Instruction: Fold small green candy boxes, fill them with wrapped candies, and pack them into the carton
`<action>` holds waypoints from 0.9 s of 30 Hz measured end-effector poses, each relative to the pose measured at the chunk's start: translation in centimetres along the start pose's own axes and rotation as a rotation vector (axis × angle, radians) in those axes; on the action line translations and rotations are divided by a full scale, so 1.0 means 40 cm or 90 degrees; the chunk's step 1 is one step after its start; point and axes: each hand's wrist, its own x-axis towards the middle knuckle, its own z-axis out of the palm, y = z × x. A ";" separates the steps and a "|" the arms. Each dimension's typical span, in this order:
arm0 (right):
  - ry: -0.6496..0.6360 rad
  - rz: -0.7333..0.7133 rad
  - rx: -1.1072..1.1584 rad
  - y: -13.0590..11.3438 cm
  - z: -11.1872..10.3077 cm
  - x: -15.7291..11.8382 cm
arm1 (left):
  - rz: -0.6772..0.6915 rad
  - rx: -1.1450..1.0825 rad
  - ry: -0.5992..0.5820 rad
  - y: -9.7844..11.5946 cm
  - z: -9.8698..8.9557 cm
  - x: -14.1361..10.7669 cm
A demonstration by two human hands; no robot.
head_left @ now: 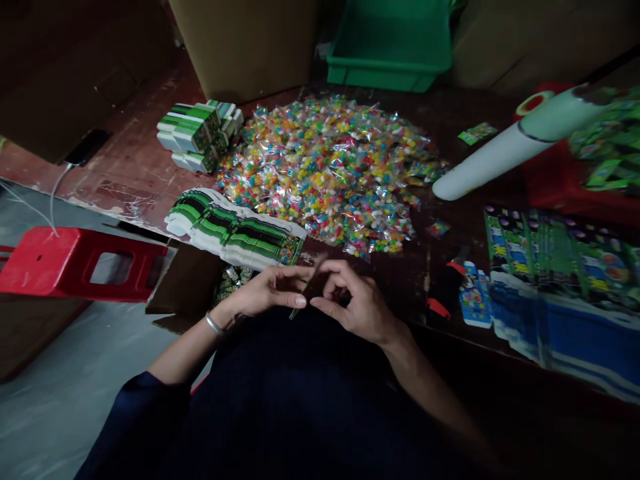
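Observation:
In front of my dark-clothed body, my left hand [267,291] pinches a small flat carton [306,292] between thumb and fingers. It is seen nearly edge-on and tilted, so its printed face is hidden. My right hand [357,300] is at the carton's other side, fingers curled and the index fingertip at its upper end. Just beyond my left hand lies a fanned row of flat green-and-white cartons [235,230]. Behind both hands spreads a large heap of clear candy bags [325,170] filled with multicoloured sweets.
Stacked cartons [195,133] sit left of the heap. A cutter [447,290] and blue carton [475,297] lie right, beside printed pouches [565,287]. A white tube [510,150] slants above. A green tray [390,63] stands behind; an open cardboard box [185,280] and red stool [85,263] are left.

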 end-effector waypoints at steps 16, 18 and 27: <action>0.332 0.131 0.002 0.028 0.082 -0.023 | 0.243 0.063 0.337 -0.057 0.068 0.055; 0.393 0.124 0.037 0.032 0.099 -0.014 | 0.295 0.092 0.358 -0.069 0.074 0.058; 0.468 0.052 0.057 0.081 0.135 -0.016 | 0.209 0.156 0.157 -0.051 0.039 0.048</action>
